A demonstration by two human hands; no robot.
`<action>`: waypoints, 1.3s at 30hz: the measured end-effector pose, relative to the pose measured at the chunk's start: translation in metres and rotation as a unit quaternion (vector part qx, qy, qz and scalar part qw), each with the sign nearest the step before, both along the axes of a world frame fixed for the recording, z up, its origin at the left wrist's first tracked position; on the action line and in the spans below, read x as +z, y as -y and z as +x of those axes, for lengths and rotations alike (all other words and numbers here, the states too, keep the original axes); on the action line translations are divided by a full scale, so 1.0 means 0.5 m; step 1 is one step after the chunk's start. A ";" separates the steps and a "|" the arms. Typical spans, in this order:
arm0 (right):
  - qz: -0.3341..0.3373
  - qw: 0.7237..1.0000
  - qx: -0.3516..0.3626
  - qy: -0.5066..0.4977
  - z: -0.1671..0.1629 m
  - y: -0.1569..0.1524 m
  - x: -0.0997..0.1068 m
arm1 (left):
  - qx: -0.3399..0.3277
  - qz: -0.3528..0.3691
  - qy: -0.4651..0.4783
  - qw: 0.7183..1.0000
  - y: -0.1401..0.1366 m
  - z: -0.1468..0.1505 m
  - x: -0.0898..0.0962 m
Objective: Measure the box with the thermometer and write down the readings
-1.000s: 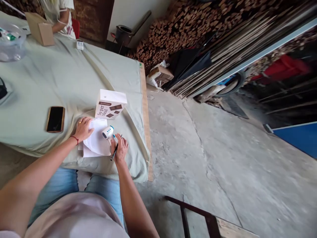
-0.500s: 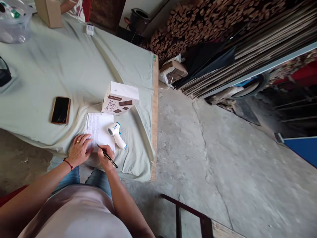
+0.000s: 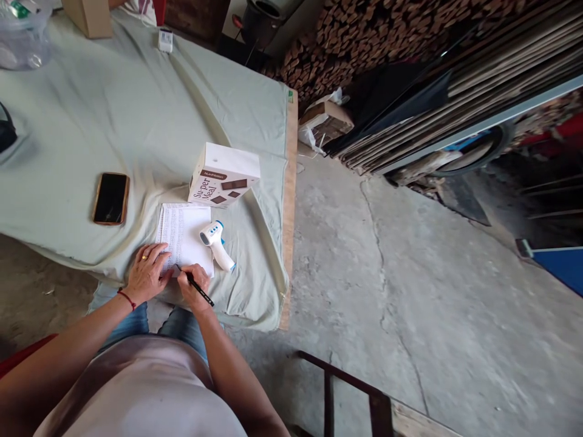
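Observation:
My left hand (image 3: 148, 273) lies flat with fingers stretched over the lower left of a sheet of paper (image 3: 194, 233) that bears rows of small writing on its left half. In my right hand (image 3: 194, 288) is a black pen (image 3: 200, 289), held in a writing grip with its tip down at the paper near my left thumb. A white and blue infrared thermometer (image 3: 217, 244) lies across the right edge of the paper. Just behind the paper stands a white Super Meal box (image 3: 226, 174).
A phone (image 3: 111, 198) lies on the cloth-covered table (image 3: 136, 115), left of the paper. Farther back are a small white device (image 3: 165, 41), a cardboard box (image 3: 88, 17) and a clear plastic container (image 3: 22, 42). Stacked firewood (image 3: 364, 36) rises beyond the concrete floor (image 3: 337, 261).
The view has shifted slightly, so the table things sit a little higher in the picture. My right hand has tilted the pen somewhat; my left hand keeps its place on the paper.

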State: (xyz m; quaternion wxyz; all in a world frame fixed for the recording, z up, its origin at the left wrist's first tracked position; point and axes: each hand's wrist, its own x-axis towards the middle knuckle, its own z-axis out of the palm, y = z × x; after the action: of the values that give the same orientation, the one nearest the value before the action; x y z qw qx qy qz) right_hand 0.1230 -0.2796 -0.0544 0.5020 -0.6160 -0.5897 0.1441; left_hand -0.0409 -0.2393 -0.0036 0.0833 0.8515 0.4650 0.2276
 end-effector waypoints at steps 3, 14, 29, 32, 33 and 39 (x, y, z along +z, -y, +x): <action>-0.012 1.000 -0.002 0.004 0.000 0.000 -0.001 | 0.001 0.000 -0.002 1.000 -0.001 0.000 0.002; -0.012 1.000 -0.009 -0.022 0.002 -0.001 0.002 | 0.000 0.010 -0.023 1.000 -0.002 0.002 0.007; -0.013 1.000 -0.011 -0.017 0.000 -0.004 -0.002 | 0.000 -0.025 0.000 1.000 -0.005 0.002 0.007; -0.024 1.000 -0.006 -0.020 0.000 -0.003 -0.001 | 0.001 -0.031 0.002 1.000 -0.005 0.002 0.008; -0.023 0.999 -0.007 -0.022 0.000 -0.003 -0.001 | 0.001 -0.030 0.001 1.000 -0.005 0.003 0.008; -0.004 0.999 -0.028 -0.022 -0.002 -0.003 0.001 | 0.001 -0.014 -0.008 1.000 -0.005 0.003 0.008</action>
State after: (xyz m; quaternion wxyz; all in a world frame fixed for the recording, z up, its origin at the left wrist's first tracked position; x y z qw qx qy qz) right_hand 0.1218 -0.2782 -0.0537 0.5160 -0.6308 -0.5608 0.1459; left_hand -0.0393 -0.2366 0.0006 0.0917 0.8515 0.4698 0.2141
